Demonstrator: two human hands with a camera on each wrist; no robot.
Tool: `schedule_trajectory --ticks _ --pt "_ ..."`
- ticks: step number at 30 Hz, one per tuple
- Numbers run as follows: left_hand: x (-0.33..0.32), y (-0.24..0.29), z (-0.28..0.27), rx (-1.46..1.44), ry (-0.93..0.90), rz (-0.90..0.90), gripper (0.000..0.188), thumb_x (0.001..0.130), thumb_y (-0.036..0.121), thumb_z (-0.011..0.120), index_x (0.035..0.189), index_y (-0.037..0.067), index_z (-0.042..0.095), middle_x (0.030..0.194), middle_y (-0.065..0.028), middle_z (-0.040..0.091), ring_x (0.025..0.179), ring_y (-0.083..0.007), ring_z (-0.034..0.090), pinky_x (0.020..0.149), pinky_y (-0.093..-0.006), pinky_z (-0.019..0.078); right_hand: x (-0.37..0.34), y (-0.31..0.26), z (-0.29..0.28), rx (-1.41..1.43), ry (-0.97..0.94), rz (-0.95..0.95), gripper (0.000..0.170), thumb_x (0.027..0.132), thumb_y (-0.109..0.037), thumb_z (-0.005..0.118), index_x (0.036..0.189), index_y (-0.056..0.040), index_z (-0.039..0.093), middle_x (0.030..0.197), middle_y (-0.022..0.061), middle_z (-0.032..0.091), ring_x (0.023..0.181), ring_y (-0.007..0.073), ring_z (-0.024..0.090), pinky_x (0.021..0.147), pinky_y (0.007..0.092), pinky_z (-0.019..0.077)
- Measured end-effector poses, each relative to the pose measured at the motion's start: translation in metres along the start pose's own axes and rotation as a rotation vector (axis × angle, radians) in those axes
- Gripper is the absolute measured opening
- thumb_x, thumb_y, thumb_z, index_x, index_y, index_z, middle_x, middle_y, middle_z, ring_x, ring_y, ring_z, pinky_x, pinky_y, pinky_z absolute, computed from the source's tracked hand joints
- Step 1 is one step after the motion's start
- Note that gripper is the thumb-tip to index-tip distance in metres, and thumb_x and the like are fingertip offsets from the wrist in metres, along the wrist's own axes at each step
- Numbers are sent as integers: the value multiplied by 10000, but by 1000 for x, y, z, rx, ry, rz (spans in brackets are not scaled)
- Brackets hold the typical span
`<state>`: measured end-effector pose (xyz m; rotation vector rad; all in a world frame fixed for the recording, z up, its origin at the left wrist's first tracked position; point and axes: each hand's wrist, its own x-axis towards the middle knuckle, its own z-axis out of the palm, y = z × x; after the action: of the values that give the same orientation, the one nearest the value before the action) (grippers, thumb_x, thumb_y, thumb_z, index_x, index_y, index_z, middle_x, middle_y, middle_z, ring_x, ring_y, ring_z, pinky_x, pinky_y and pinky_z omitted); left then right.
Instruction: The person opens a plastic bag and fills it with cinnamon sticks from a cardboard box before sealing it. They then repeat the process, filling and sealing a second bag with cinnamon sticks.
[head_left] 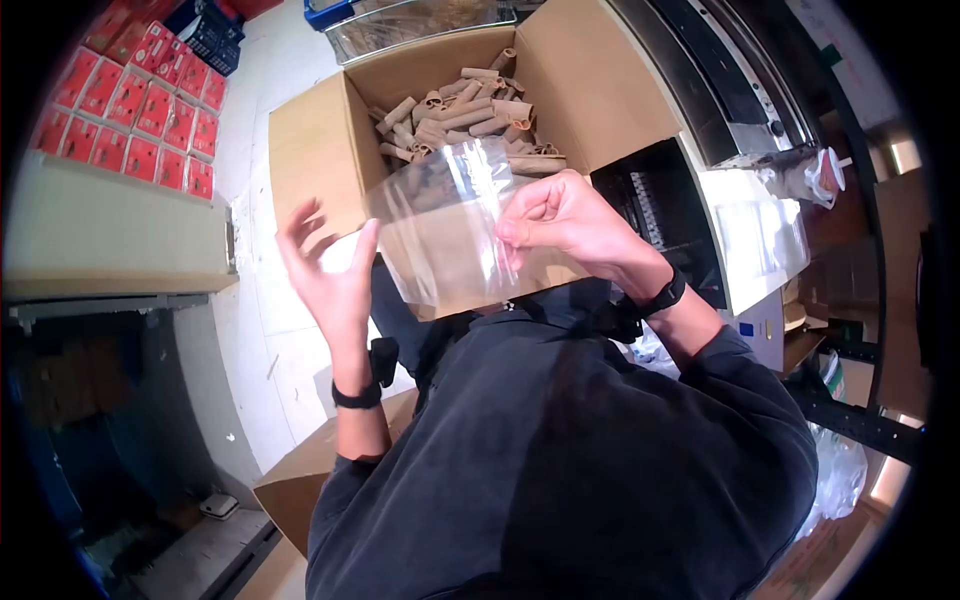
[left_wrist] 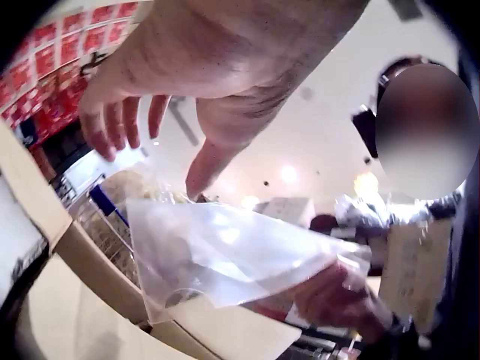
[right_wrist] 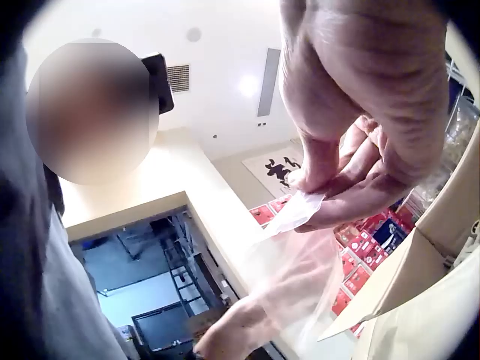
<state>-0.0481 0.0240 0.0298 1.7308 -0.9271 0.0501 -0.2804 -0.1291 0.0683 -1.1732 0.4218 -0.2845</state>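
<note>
A clear plastic bag (head_left: 430, 250) hangs over the near side of an open cardboard box (head_left: 308, 150). My right hand (head_left: 580, 225) pinches the bag's right edge between thumb and fingers, which the right wrist view also shows at a corner of the bag (right_wrist: 304, 274). On the other side, my left hand (head_left: 330, 265) has its fingers spread and holds nothing, its thumb right by the bag's left edge. In the left wrist view the bag (left_wrist: 217, 251) spreads below that thumb. Many brown, hollow, tube-like rolls (head_left: 465, 118) lie heaped in the box, partly seen through the plastic.
Red packs (head_left: 130, 110) stand stacked at the far left, above a pale counter (head_left: 120, 220). Behind the box is a wire basket (head_left: 420, 30). To the right are a metal appliance (head_left: 730, 80) and a white surface with clear plastic (head_left: 765, 235) on it.
</note>
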Motion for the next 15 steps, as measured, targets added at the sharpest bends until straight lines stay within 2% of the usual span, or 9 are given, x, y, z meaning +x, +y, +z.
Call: schedule_trajectory --ticks 1,4,5,7,9,11,13,14,15 --pt "-5 17 1 -6 77 85 458 849 48 858 1223 27 595 1038 -69 675 896 -179 636 861 -306 529 -2 -1 1 4 11 -4 160 972 -105 763 921 45 744 856 125 764 760 169 736 736 300 594" --pt "-16 59 7 -144 -310 110 252 838 26 860 940 2 632 960 -54 664 806 -138 629 788 -278 534 -7 3 3 -140 153 13 124 942 -72 792 901 39 754 821 83 753 735 125 714 690 281 584" --pt "-19 62 18 -212 -407 135 236 853 34 853 903 -3 626 902 -46 661 754 -112 634 720 -252 533 -7 11 3 -134 155 17 124 942 -72 792 901 39 754 821 83 753 735 125 714 690 281 584" --pt "-25 70 39 -282 -516 -35 342 806 150 919 829 0 613 744 -52 634 657 -124 619 616 -271 514 -7 25 5 -323 282 -45 89 923 -46 798 900 31 761 812 63 752 730 93 686 683 266 566" --pt "-27 72 50 -310 -580 -88 342 844 163 896 823 0 596 707 -37 612 645 -98 602 597 -258 498 -14 24 16 -275 335 -41 177 892 -97 826 838 49 742 709 51 704 677 61 638 615 268 533" --pt "-30 71 58 -341 -650 -146 348 882 175 873 817 0 580 671 -21 590 634 -73 586 578 -245 481 -20 25 19 -612 406 -175 211 854 -89 827 823 86 712 654 80 665 646 63 596 599 291 512" --pt "-32 66 64 -487 -704 -268 327 960 173 803 822 13 555 664 -5 578 649 -35 536 565 -224 438 -21 25 21 -457 413 -146 254 817 -108 850 806 88 689 622 108 632 616 88 591 597 307 509" --pt "-28 66 61 -500 -785 -232 296 1041 166 697 838 18 542 696 12 551 671 -25 474 566 -226 394 -21 22 21 -437 396 -115 264 817 -113 854 790 84 681 626 104 636 610 95 592 595 306 509" --pt "-24 66 59 -499 -793 -235 296 1041 166 697 838 18 542 696 12 551 671 -25 474 566 -226 394 -21 19 19 -417 378 -86 274 818 -117 858 774 79 672 630 100 641 604 102 592 593 305 508"
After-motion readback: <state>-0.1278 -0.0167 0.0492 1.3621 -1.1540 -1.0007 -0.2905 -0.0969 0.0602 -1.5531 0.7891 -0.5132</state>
